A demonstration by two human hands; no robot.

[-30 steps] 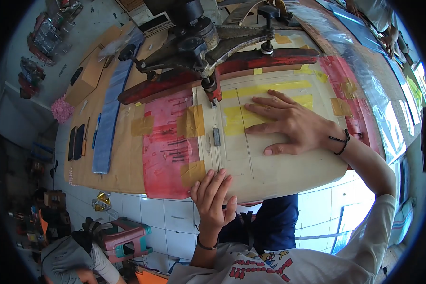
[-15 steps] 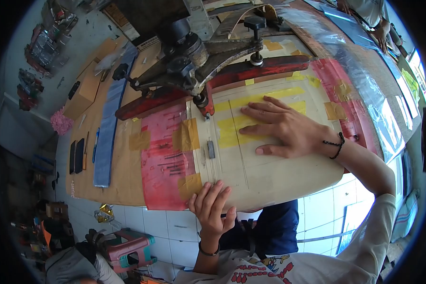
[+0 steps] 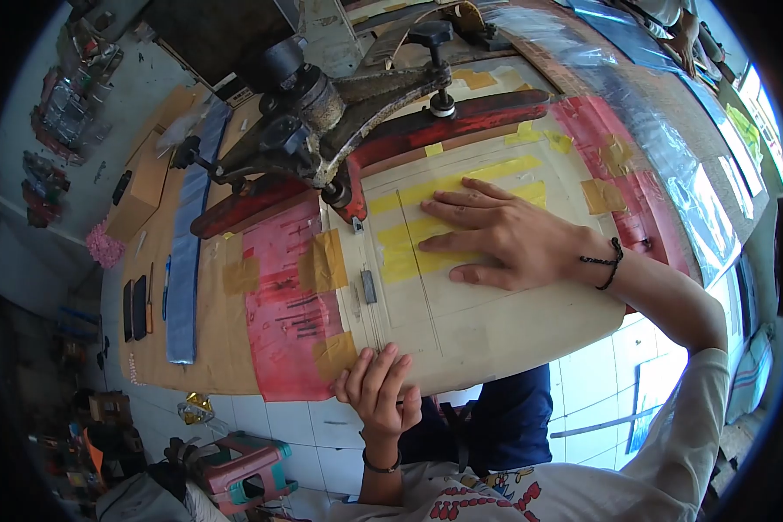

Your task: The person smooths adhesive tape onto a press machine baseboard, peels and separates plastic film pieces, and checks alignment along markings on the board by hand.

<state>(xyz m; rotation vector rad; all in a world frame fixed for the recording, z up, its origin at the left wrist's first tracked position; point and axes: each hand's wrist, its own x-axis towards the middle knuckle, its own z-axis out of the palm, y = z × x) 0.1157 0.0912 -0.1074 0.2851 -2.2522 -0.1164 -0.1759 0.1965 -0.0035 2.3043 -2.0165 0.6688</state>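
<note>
My right hand (image 3: 496,237) lies palm down on a cream-coloured sheet (image 3: 505,335), fingers spread over strips of yellow tape (image 3: 398,254). Lower down, my left hand (image 3: 378,391) rests its fingertips on the near edge of the sheet, by several thin lines. Those fingers are stretched out side by side, with the thumb apart. A small grey block (image 3: 369,287) sits on the sheet between the hands. Above it, a black metal arm (image 3: 348,104) with knobs carries a red bar (image 3: 461,122) that spans the sheet. Red film (image 3: 287,304) with brown tape flanks the sheet.
At left are a blue strip (image 3: 185,287), two dark phone-like objects (image 3: 134,309) and a cardboard box (image 3: 139,204). Plastic sheeting (image 3: 661,157) covers the right side. Another person's hand (image 3: 685,48) is at the far right. A stool (image 3: 248,474) stands on the floor.
The whole view has shifted, so the board and arm appear further left. Both hands keep nearly the same places on the sheet.
</note>
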